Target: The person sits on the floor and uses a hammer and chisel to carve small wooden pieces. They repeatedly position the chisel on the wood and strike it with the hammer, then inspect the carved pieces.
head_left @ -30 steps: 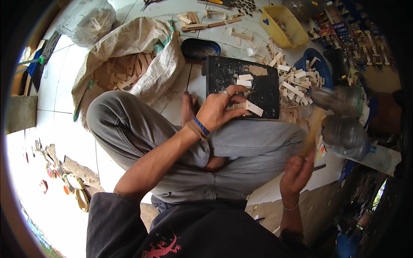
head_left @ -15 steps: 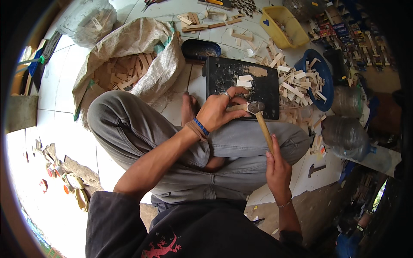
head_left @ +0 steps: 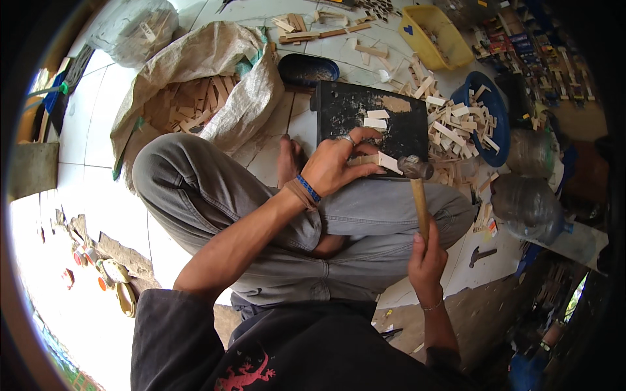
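My left hand (head_left: 336,163) grips a small wooden piece (head_left: 389,163) at the near edge of a black board (head_left: 345,104). A pale block forms the right end of that piece. My right hand (head_left: 427,260) is closed round the wooden handle of a hammer (head_left: 420,199). The hammer's dark metal head is just right of the pale block; whether they touch I cannot tell. Two pale wooden strips (head_left: 376,122) lie on the board beyond my left fingers. Beside the board's right edge is a heap of short wooden pieces (head_left: 450,133).
An open woven sack (head_left: 241,111) of wood pieces stands at the left. A blue oval tray (head_left: 306,70), a yellow tub (head_left: 430,29) and a blue basin (head_left: 499,117) stand beyond and right of the board. A second hammer (head_left: 482,256) lies on the floor near a clear plastic bottle (head_left: 528,205).
The hammer head has shifted right, off the wooden piece, and its handle stands more upright. The pale block at the piece's end now shows. My left hand keeps its grip.
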Motion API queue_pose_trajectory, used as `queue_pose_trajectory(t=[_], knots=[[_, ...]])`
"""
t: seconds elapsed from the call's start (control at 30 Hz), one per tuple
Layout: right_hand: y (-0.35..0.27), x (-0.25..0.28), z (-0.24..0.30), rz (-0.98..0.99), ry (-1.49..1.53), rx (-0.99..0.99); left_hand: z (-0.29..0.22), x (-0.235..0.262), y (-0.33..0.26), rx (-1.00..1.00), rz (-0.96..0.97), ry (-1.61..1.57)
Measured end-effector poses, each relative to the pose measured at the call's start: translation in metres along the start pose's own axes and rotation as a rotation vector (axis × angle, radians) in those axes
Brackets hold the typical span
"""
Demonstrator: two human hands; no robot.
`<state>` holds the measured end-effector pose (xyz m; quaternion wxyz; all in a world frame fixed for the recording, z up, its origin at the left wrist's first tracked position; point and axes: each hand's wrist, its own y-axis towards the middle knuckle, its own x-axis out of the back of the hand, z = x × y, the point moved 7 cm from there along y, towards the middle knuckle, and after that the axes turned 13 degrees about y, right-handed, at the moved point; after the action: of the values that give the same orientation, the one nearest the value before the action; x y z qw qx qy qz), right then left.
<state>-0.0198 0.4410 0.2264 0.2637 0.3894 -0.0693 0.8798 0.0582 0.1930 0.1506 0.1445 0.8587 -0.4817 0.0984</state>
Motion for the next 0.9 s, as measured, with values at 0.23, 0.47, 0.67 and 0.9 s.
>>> queue_pose_trajectory(t=[0.23, 0.47, 0.67, 0.9], knots=[[0.041, 0.014, -0.015, -0.160, -0.046, -0.127, 0.002, 0.003, 0.003, -0.004, -0.054, -0.173], [0.073, -0.017, -0.049, -0.158, -0.340, -0.192, 0.009, 0.010, 0.008, 0.205, -0.023, -0.774], [0.086, -0.007, -0.017, -0.335, -0.148, -0.070, 0.008, 0.008, 0.004, 0.309, 0.014, -0.943], [0.119, -0.016, 0.053, -0.322, 0.446, 0.009, 0.009, 0.003, 0.001, 0.265, 0.003, -0.982]])
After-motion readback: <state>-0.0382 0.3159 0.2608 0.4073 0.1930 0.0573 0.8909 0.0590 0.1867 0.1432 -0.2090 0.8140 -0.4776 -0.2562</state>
